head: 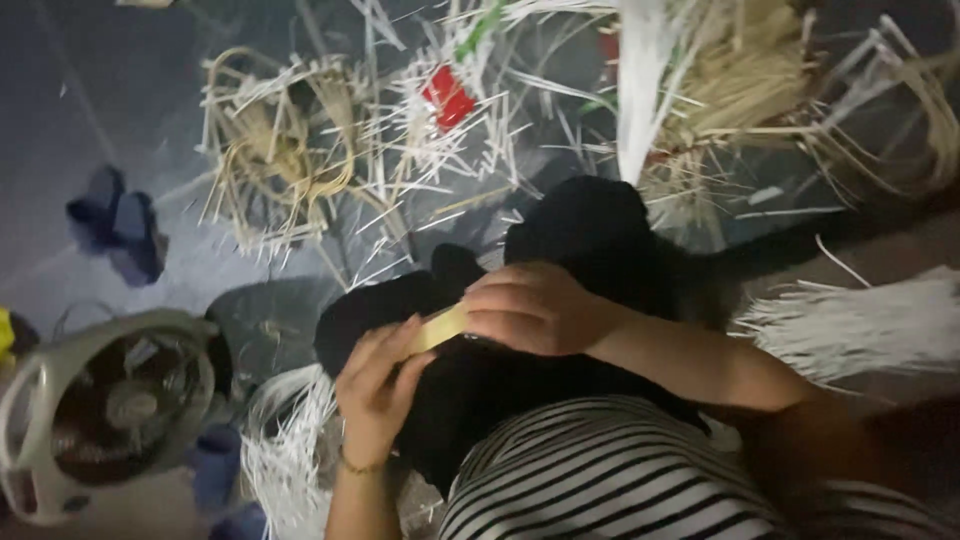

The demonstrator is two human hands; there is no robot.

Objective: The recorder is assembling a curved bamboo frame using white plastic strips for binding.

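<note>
you are pinching a pale flat strip (440, 327) over your dark lap, left hand (375, 390) and right hand (535, 308) each grasping an end. it looks light, thin and springy, likely to crease, so grip near the ends. loose white strips (290, 450) are lying on the floor (130, 120).

A dim grey floor (110, 110) carries everything here, strewn with thin white strips (440, 150) and tangles of pale straw-coloured cane (270, 150) across its upper part. A small red object (447, 97) lies among the white strips, a dark blue pair of slippers (118, 222) sits well apart at the left, and a white electric fan (100, 410) rests face-up at the lower left. Bundles of white strips lie just beside the fan (290, 450) and at the right edge (860, 325).
</note>
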